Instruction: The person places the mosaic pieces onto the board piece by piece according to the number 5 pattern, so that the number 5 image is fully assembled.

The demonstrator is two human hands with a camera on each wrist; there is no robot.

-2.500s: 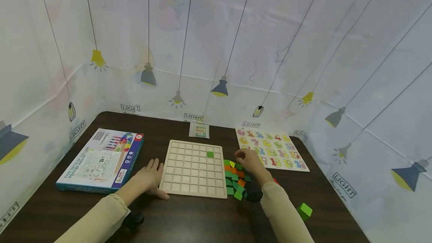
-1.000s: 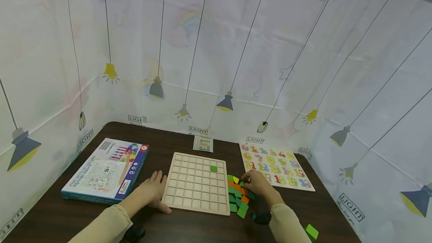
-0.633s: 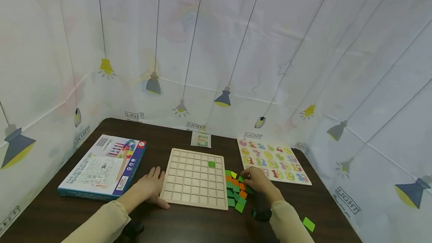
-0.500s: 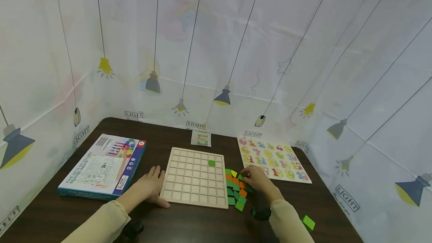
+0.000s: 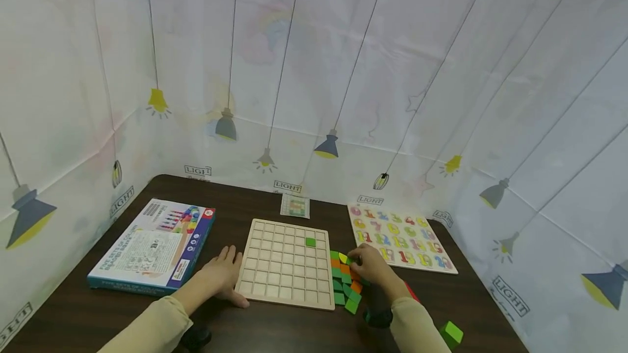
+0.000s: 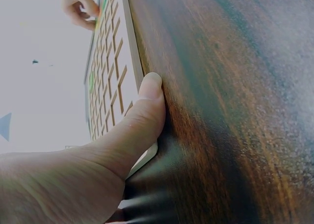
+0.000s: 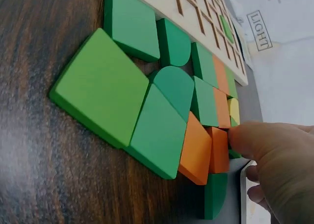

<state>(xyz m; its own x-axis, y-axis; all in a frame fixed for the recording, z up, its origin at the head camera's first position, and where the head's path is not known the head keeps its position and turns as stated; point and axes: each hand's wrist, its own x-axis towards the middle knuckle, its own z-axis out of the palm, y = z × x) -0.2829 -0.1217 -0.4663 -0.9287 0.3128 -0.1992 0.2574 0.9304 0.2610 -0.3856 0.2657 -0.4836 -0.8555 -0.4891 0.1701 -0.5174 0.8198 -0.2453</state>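
place: staged recording booth | evidence: lamp-print sheets point(image 5: 343, 70) curtain a dark table point(image 5: 275, 326) of children's puzzles

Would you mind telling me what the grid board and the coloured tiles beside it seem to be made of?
The grid board looks like pale unfinished wood, judging by its light matte face with recessed squares. The coloured tiles are probably painted wood: thick blocks with a smooth matte coat and softened edges.

Head high; wrists low, board point(image 5: 287, 263) shared
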